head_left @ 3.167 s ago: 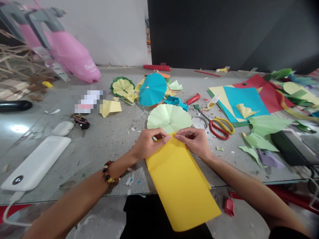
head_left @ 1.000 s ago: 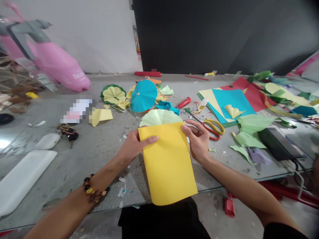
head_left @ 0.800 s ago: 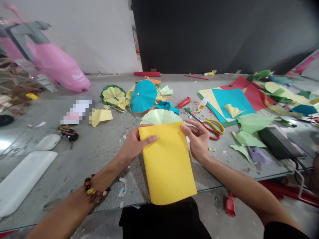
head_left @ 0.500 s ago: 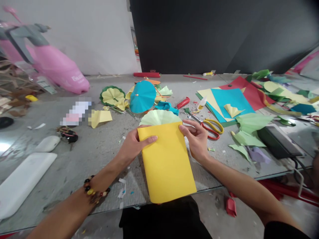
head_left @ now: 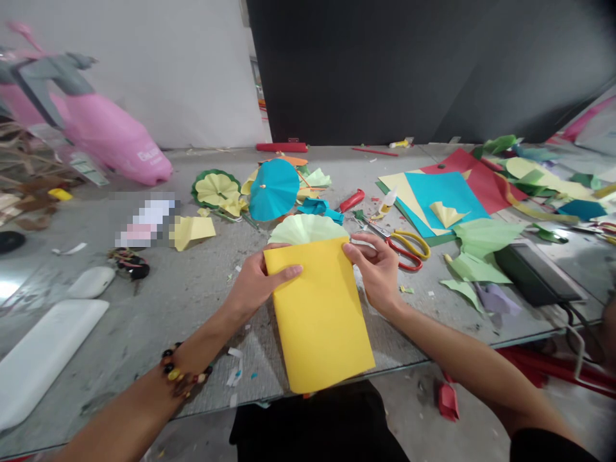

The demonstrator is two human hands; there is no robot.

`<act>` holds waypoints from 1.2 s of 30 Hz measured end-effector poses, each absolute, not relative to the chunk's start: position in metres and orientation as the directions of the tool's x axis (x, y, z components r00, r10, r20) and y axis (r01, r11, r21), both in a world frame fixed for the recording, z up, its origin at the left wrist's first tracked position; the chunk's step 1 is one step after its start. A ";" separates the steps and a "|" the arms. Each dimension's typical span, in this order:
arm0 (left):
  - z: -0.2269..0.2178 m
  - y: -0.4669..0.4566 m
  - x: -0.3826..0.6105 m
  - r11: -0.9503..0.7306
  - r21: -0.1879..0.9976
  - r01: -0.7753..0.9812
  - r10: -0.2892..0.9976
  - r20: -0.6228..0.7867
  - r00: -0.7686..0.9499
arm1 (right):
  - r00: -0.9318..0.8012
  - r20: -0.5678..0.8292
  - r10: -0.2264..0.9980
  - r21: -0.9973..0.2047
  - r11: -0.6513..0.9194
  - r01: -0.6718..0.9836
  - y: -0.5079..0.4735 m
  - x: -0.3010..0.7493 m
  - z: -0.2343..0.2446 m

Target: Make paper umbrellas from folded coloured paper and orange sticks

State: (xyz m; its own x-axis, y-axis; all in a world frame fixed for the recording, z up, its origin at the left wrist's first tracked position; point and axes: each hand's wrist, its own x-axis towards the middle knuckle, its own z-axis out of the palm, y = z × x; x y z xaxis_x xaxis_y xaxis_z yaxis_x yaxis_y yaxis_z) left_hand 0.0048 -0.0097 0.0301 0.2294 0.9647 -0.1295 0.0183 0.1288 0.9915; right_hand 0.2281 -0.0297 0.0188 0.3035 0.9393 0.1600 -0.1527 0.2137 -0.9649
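Note:
Between my two hands is a folded sheet of yellow paper (head_left: pixel 320 314), its lower edge reaching past the table's front edge. My left hand (head_left: pixel 262 276) grips the upper left, thumb flat on top and fingers hidden underneath. At the top right corner, my right hand (head_left: pixel 375 266) pinches the paper between thumb and fingers. Just behind the sheet lies a pale green scalloped paper disc (head_left: pixel 308 228), partly covered by it. Scissors (head_left: pixel 404 247) with red and yellow handles rest to the right of my right hand.
A blue paper parasol (head_left: pixel 275 189) and a yellow-green paper flower (head_left: pixel 217 187) lie behind. Coloured sheets (head_left: pixel 447 196) and green scraps (head_left: pixel 486 250) spread on the right, beside a black device (head_left: pixel 536 273). On the left stand a pink sprayer (head_left: pixel 113 135) and a white case (head_left: pixel 48 359).
The yellow paper's lower right corner has shifted slightly left. Both hands keep nearly the same hold, and the view has moved a little.

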 end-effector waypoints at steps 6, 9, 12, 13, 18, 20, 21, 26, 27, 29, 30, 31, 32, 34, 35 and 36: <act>0.028 -0.008 0.005 0.137 0.990 0.023 0.965 -0.138 0.224 | 0.298 0.173 0.939 -0.971 0.213 -0.108 -0.029 0.228 0.019; 0.028 -0.008 0.005 0.140 0.990 0.012 0.965 -0.139 0.223 | 0.306 0.171 0.937 -0.973 0.209 -0.098 -0.029 0.228 0.019; 0.028 -0.008 0.005 0.150 0.989 0.004 0.964 -0.147 0.222 | 0.313 0.162 0.936 -0.971 0.207 -0.115 -0.029 0.228 0.019; 0.028 -0.008 0.005 0.151 0.989 0.003 0.964 -0.148 0.222 | 0.315 0.166 0.934 -0.970 0.212 -0.116 -0.029 0.228 0.019; 0.025 -0.007 0.004 0.141 0.990 0.005 0.965 -0.138 0.224 | 0.310 0.179 0.934 -0.971 0.218 -0.099 -0.029 0.229 0.016; 0.025 -0.007 0.003 0.137 0.991 0.005 0.965 -0.135 0.223 | 0.313 0.173 0.934 -0.970 0.217 -0.112 -0.028 0.229 0.015; 0.025 -0.007 0.003 0.137 0.991 0.002 0.965 -0.134 0.224 | 0.313 0.170 0.934 -0.969 0.217 -0.121 -0.028 0.229 0.016; 0.024 -0.008 0.004 0.141 0.990 -0.018 0.966 -0.134 0.222 | 0.308 0.168 0.936 -0.963 0.222 -0.150 -0.029 0.228 0.018; 0.024 -0.008 0.004 0.144 0.989 -0.018 0.967 -0.137 0.216 | 0.306 0.168 0.937 -0.963 0.222 -0.151 -0.029 0.228 0.018; 0.024 -0.008 0.004 0.149 0.989 -0.023 0.969 -0.141 0.204 | 0.299 0.172 0.939 -0.962 0.226 -0.156 -0.029 0.228 0.018; 0.024 -0.008 0.004 0.151 0.988 -0.028 0.969 -0.142 0.204 | 0.295 0.177 0.939 -0.960 0.231 -0.159 -0.029 0.228 0.018; 0.025 -0.008 0.004 0.150 0.988 -0.030 0.968 -0.141 0.207 | 0.295 0.183 0.938 -0.958 0.237 -0.161 -0.029 0.228 0.017; 0.025 -0.008 0.004 0.147 0.989 -0.031 0.968 -0.138 0.211 | 0.295 0.187 0.937 -0.957 0.241 -0.158 -0.028 0.228 0.017; 0.025 -0.008 0.004 0.142 0.990 -0.025 0.966 -0.133 0.221 | 0.300 0.191 0.935 -0.960 0.242 -0.144 -0.028 0.228 0.016; 0.025 -0.008 0.004 0.142 0.990 -0.022 0.965 -0.134 0.224 | 0.301 0.191 0.934 -0.961 0.241 -0.138 -0.028 0.228 0.016; 0.025 -0.008 0.004 0.143 0.990 -0.020 0.965 -0.135 0.225 | 0.300 0.192 0.934 -0.961 0.240 -0.134 -0.028 0.229 0.015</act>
